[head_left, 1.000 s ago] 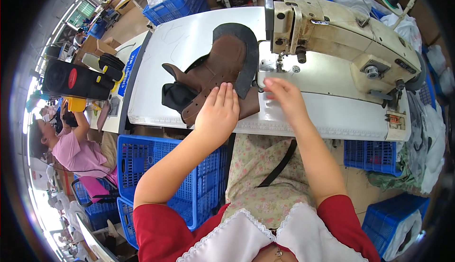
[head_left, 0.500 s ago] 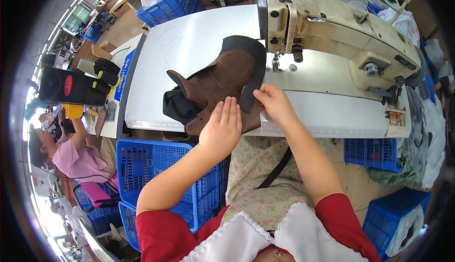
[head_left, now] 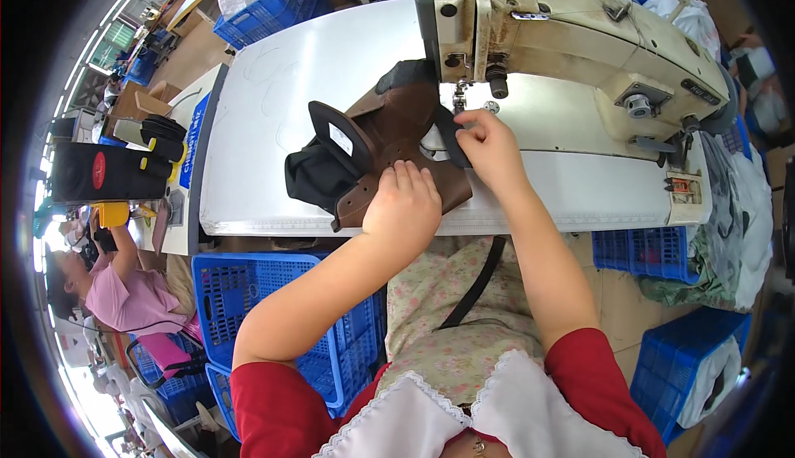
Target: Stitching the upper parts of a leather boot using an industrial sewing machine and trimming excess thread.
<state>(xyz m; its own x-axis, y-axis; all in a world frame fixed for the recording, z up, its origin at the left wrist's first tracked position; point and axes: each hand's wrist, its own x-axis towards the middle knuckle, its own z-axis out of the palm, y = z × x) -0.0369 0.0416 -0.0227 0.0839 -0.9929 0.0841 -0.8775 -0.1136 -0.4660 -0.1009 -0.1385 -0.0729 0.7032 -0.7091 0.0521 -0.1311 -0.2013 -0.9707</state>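
Observation:
A brown leather boot upper (head_left: 389, 139) with black lining lies on the white sewing table (head_left: 273, 127), its far edge beside the needle of a cream industrial sewing machine (head_left: 571, 52). My left hand (head_left: 403, 203) lies flat on the near part of the leather, fingers together, pressing it down. My right hand (head_left: 489, 145) pinches the black edge piece of the upper just in front of the needle. Both forearms come in from the lower edge, with red sleeves.
Blue plastic crates stand under the table (head_left: 248, 309) and at the right (head_left: 654, 251), with more at the back. A heap of fabric hangs at the right (head_left: 729, 234). Another person in a pink top sits at the far left (head_left: 124, 292), beside a black case (head_left: 99, 172).
The boot upper has been shifted right toward the needle and turned. My right hand moved up from the table to grip its black edge; my left hand followed, still flat on the leather.

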